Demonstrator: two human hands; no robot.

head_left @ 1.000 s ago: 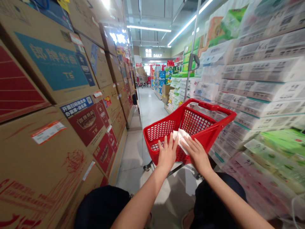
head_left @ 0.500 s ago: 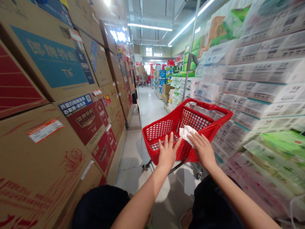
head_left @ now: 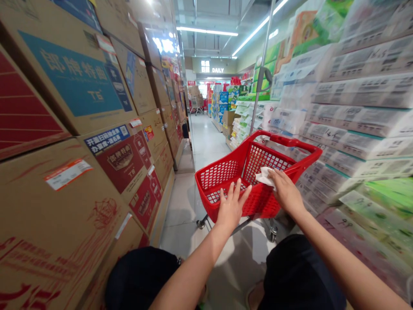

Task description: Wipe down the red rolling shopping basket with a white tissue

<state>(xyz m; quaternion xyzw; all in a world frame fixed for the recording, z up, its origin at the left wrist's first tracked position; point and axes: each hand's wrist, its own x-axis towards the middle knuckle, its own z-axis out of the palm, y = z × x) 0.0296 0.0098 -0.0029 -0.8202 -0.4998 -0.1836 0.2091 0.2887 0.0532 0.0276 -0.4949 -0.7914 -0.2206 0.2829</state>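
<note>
A red shopping cart [head_left: 222, 174] with mesh sides stands in front of me, its handle toward the upper right. My left hand [head_left: 230, 209] is at the near side of the basket, fingers spread, holding nothing. To its right, my right hand [head_left: 287, 193] has its fingers closed on a crumpled white cloth or tissue [head_left: 266, 176], held at the near rim of the cart. Whether the cloth touches the rim I cannot tell.
Stacked cardboard boxes [head_left: 48, 137] line the left side. White packages [head_left: 358, 120] are piled on the right, with green packs [head_left: 390, 193] lower down. A metal pole [head_left: 260, 82] rises behind the cart. The tiled aisle [head_left: 209, 133] runs ahead to more shelves.
My right hand has moved right along the cart's near rim with the white cloth, farther from my left hand. The view has shifted slightly.
</note>
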